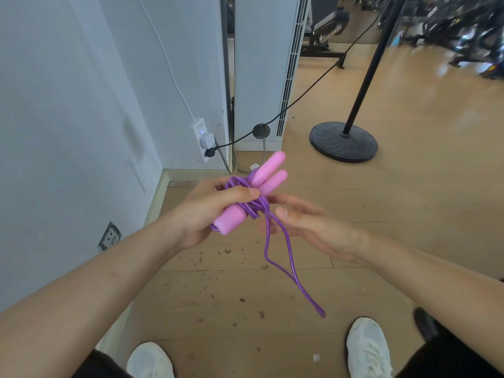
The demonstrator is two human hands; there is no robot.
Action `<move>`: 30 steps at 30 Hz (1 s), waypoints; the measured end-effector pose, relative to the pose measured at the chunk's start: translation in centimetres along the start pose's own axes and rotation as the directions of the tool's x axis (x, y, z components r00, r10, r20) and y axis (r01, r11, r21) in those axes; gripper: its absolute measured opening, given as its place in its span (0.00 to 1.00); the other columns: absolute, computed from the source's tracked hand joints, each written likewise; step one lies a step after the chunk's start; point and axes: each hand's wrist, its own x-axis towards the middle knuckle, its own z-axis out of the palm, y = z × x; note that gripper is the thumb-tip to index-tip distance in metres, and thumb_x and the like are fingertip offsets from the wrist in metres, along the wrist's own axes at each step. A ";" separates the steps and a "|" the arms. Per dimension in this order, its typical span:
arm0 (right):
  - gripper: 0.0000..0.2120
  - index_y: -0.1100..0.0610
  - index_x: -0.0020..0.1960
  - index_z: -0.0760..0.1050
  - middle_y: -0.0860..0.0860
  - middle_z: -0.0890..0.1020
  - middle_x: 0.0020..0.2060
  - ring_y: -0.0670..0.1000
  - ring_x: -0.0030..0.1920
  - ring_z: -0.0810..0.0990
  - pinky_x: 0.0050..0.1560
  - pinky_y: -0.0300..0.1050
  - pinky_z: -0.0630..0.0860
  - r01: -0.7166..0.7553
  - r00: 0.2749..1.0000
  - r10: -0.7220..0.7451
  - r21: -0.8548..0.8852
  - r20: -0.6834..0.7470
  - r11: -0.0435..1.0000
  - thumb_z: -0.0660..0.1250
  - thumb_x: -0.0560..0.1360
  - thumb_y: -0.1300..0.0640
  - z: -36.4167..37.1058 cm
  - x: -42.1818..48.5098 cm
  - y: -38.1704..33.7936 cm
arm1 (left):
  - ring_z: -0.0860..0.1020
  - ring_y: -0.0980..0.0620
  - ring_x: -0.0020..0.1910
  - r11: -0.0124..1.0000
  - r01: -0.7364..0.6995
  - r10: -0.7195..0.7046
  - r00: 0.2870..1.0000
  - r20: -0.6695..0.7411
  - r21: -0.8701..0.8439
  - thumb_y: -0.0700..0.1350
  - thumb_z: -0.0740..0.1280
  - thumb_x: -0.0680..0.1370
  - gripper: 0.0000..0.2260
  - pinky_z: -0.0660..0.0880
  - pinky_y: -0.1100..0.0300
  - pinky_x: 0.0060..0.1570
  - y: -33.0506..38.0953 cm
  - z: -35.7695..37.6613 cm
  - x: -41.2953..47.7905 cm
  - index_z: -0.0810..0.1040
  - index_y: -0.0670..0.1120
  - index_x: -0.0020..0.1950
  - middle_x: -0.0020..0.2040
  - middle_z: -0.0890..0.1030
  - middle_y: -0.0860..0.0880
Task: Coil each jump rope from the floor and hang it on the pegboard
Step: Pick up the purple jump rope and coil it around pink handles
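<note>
My left hand (pixel 210 211) grips a jump rope by its two pink handles (pixel 268 173), held side by side and pointing up and to the right. The purple cord (pixel 252 204) is wound several times round the handles. A loose doubled loop of the cord (pixel 289 268) hangs below them toward the floor. My right hand (pixel 305 225) is just right of the bundle, fingers fairly straight, touching the cord where the loop leaves the wraps. No pegboard is in view.
A white wall (pixel 68 118) with a power strip (pixel 203 140) stands to the left. A black pole on a round base (pixel 343 141) rises at right, and gym machines (pixel 463 31) fill the far right. My white shoes (pixel 368 347) stand on the wooden floor.
</note>
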 end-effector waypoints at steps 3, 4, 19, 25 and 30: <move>0.20 0.54 0.66 0.73 0.58 0.82 0.44 0.60 0.47 0.83 0.60 0.57 0.76 -0.026 0.999 0.026 0.020 -0.028 0.999 0.69 0.76 0.51 0.7 0.1 0.5 | 0.80 0.48 0.41 0.999 0.009 -0.011 0.999 -0.052 -0.038 0.47 0.75 0.70 0.12 0.66 0.48 0.43 -0.4 -0.2 0.5 0.85 0.42 0.49 0.46 0.85 0.43; 0.18 0.56 0.65 0.73 0.58 0.80 0.40 0.58 0.42 0.81 0.53 0.56 0.78 -0.033 0.999 0.032 -0.009 -0.042 0.999 0.70 0.77 0.54 0.8 0.0 0.6 | 0.80 0.48 0.41 1.000 0.007 -0.009 0.997 -0.073 -0.031 0.47 0.76 0.69 0.13 0.66 0.49 0.42 -0.4 -0.3 0.6 0.85 0.42 0.50 0.46 0.85 0.44; 0.05 0.47 0.51 0.79 0.45 0.80 0.33 0.46 0.35 0.75 0.37 0.43 0.71 0.057 0.986 -0.164 -0.886 -0.022 0.461 0.68 0.77 0.54 -1.7 -0.6 -0.4 | 0.80 0.56 0.52 0.601 -0.007 0.224 0.961 -0.160 0.799 0.55 0.82 0.62 0.35 0.77 0.54 0.57 -2.7 -2.1 1.5 0.78 0.54 0.68 0.55 0.80 0.58; 0.07 0.50 0.50 0.82 0.45 0.82 0.37 0.47 0.38 0.79 0.43 0.45 0.77 0.152 0.975 -0.223 -0.717 -0.006 0.680 0.71 0.76 0.61 -2.5 -0.8 -2.6 | 0.78 0.53 0.49 0.190 -0.321 0.162 0.942 0.293 0.928 0.52 0.79 0.64 0.32 0.76 0.55 0.45 -4.2 -0.9 1.1 0.77 0.56 0.68 0.55 0.78 0.57; 0.06 0.55 0.49 0.80 0.47 0.84 0.43 0.42 0.46 0.82 0.50 0.34 0.76 0.169 0.936 -0.323 -0.626 -0.140 0.761 0.71 0.75 0.64 -4.2 0.0 -3.4 | 0.76 0.56 0.47 0.244 -0.524 0.252 0.847 0.469 0.816 0.48 0.78 0.66 0.35 0.73 0.58 0.42 -4.4 1.0 -0.1 0.65 0.54 0.69 0.57 0.78 0.59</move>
